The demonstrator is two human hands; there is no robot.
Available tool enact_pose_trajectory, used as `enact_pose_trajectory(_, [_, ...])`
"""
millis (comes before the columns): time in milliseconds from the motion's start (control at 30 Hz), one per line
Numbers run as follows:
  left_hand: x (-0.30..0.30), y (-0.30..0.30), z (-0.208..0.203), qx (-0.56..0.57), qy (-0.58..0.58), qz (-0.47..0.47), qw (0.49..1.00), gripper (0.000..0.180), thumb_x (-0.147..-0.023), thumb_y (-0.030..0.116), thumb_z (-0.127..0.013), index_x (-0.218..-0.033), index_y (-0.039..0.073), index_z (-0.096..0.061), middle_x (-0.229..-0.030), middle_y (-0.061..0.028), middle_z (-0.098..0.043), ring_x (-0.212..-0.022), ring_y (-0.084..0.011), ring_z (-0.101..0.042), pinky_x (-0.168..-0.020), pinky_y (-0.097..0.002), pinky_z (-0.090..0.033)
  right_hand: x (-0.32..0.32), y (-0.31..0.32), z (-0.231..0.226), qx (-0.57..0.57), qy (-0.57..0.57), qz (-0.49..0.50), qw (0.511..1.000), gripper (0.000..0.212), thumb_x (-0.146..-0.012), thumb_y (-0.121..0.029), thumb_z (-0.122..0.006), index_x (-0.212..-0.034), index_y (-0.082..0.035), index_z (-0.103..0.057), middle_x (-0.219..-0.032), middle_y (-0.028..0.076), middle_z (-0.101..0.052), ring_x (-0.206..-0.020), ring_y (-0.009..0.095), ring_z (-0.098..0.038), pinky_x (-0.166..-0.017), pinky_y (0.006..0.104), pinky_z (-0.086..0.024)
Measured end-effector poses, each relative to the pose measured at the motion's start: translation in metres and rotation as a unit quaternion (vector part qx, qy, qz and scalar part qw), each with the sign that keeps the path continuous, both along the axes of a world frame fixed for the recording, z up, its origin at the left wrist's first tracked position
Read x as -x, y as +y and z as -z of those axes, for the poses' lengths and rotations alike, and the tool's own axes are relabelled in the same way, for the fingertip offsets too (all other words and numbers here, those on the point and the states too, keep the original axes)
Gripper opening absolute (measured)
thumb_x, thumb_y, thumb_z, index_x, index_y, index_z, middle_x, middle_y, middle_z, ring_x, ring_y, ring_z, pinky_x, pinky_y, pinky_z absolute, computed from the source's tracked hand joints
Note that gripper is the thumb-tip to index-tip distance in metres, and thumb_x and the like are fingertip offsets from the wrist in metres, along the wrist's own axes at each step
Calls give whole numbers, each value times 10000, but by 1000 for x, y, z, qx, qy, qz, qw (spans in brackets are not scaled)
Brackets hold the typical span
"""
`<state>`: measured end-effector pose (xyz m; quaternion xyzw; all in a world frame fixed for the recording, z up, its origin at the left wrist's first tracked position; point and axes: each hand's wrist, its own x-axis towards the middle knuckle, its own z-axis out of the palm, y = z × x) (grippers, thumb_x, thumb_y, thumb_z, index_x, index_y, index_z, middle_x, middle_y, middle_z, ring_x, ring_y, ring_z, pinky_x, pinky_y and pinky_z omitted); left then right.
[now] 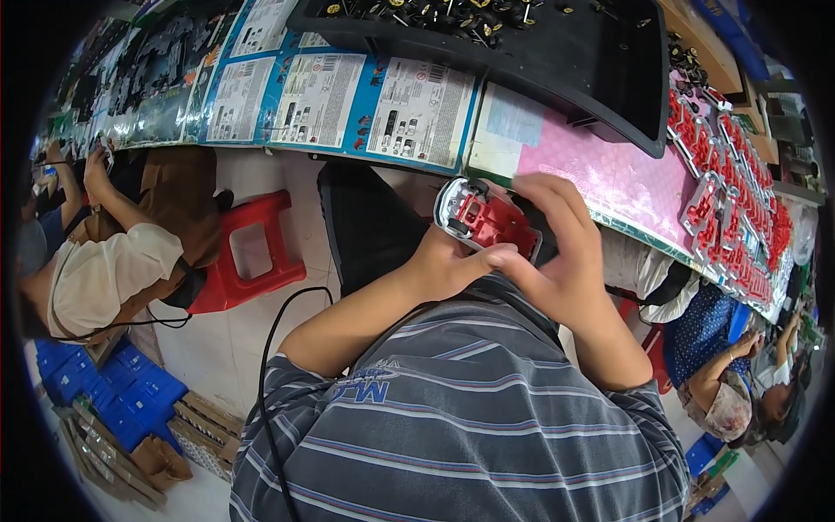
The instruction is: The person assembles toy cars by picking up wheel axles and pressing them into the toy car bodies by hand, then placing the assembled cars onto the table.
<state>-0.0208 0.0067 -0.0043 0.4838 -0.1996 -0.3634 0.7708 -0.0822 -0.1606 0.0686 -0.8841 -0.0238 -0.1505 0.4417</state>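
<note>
A toy car (496,224) lies in my left hand (442,265), its red underside facing up. A silver-white shell and a black wheel show at its left end. My left fingers are mostly hidden beneath the car, and the left thumb lies along its near edge. Curved around the car's right side is my right hand (565,252). Its thumb presses at the near edge, close to the left thumb, while the fingers arch over the far edge. Both hands are in front of my body, just short of the table edge.
A black bin (557,87) of small black-and-yellow parts stands on the table. Rows of red-and-silver parts (722,174) lie at right, near a pink sheet (609,174). Printed card sheets (322,96) cover the left tabletop. A red stool (252,252) and co-workers are at the sides.
</note>
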Motion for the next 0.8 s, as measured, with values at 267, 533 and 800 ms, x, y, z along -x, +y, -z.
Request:
enact_pose_trajectory(267, [-5, 0, 2, 9, -68, 13, 998, 599, -911, 164, -761, -1378, 11, -418, -1213, -77, -542, -1113, -144, -546, -959, -315, -459, 23, -3, 18, 13, 10, -9, 1000, 617, -659, -196, -913, -1192, 5, -675, -1152, 155, -636, -1013, 329, -625, -872, 399, -518])
enact_pose_trajectory(533, [-9, 3, 0, -4, -135, 21, 991, 631, -910, 206, -771, -1389, 8, -412, -1250, -90, -538, -1140, -160, -547, -978, -314, -455, 27, 1, 25, -66, 16, 20, 998, 553, -699, -159, -896, -1174, 34, -689, -1175, 193, -682, -1075, 339, -662, -934, 394, -530])
enact_pose_trajectory(800, [-4, 2, -3, 17, -136, 5, 991, 550, -920, 168, -753, -1351, 13, -448, -1280, -96, -512, -1156, -175, -543, -994, -322, -453, 26, 8, 5, 89, -9, -4, 996, 472, -731, -64, -814, -1174, 43, -691, -1220, 224, -671, -1048, 385, -653, -904, 428, -531])
